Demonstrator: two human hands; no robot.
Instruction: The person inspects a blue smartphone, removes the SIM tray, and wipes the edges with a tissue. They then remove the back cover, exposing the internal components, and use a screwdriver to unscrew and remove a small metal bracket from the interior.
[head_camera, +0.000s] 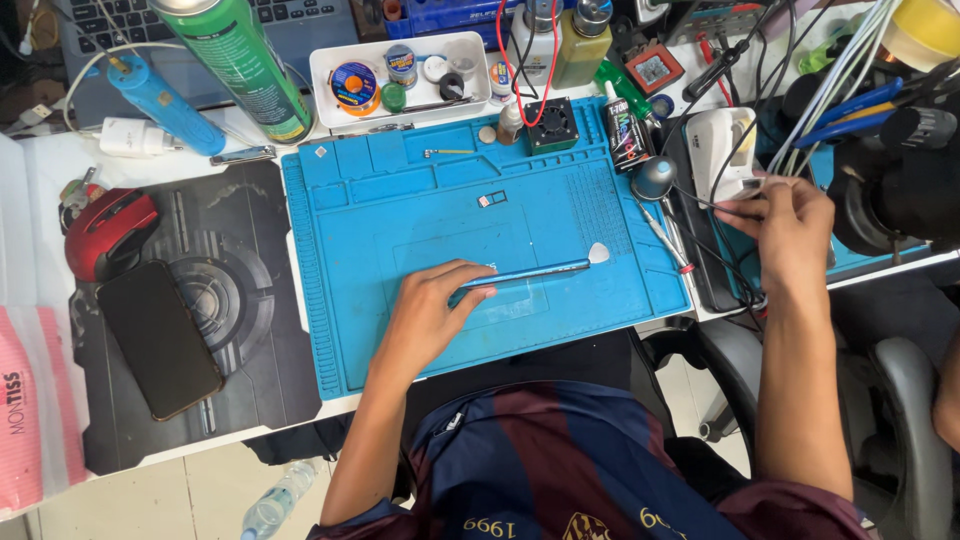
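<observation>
Beside the blue mat (400, 210), black phone (158, 338), red mouse (108, 232), green can (240, 65).

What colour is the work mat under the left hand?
Bright blue mat, seen in the head view; left hand rests on it.

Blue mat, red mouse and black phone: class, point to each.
Blue mat (400, 210), head view, bare upper-left area.
Red mouse (108, 232), head view, middle of its top.
Black phone (158, 338), head view, centre of its screen.

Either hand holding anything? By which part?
Left hand rests fingertips on the handle end of the blue pry tool lying on the mat. Right hand pinches thin wires; exact hold unclear.
</observation>
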